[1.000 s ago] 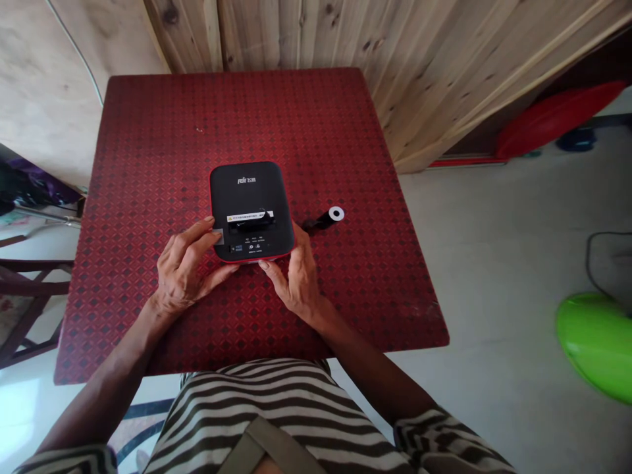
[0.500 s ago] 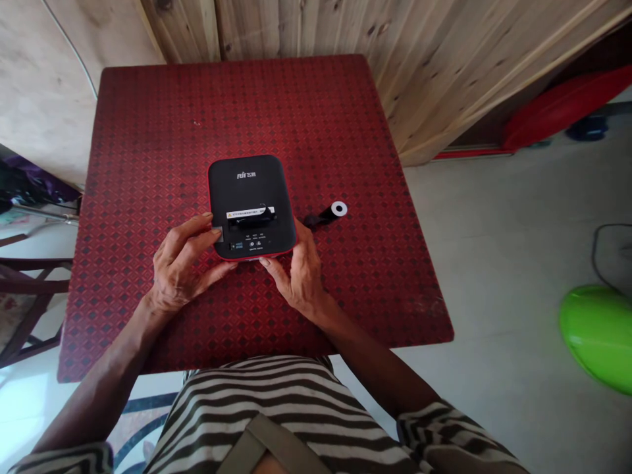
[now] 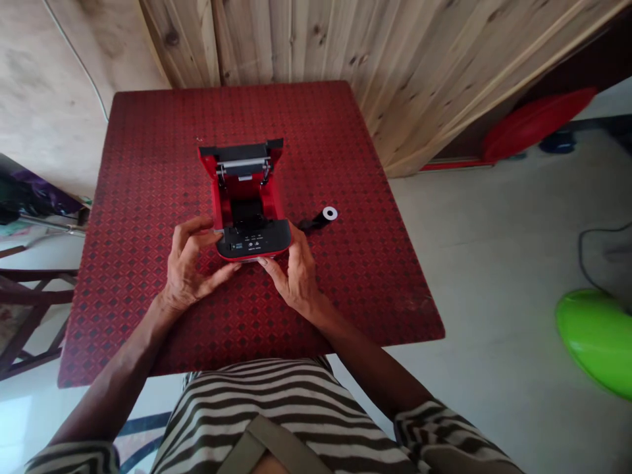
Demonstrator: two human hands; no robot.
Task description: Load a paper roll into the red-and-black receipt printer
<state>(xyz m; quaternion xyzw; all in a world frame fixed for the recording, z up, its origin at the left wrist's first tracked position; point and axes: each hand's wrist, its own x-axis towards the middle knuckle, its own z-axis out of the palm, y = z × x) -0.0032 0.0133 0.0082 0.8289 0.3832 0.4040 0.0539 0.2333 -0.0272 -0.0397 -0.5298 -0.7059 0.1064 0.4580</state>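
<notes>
A small black and red printer [image 3: 251,217] sits in the middle of a red patterned table [image 3: 148,164]. Its lid [image 3: 241,155] stands swung up and back, showing the red inside. My left hand [image 3: 190,266] holds the printer's left front corner, fingers curled against its side. My right hand [image 3: 296,273] grips the right front corner, thumb under the front edge. A black roll with a white end [image 3: 323,217] lies on the table just right of the printer.
Wooden plank walls rise behind the table. A dark chair frame [image 3: 24,296] stands at the left. On the pale floor to the right lie a green round object [image 3: 597,339], a red object [image 3: 538,122] and a cable.
The printer's lid was closed flat and has now sprung up and back. Both hands stay at the front corners.
</notes>
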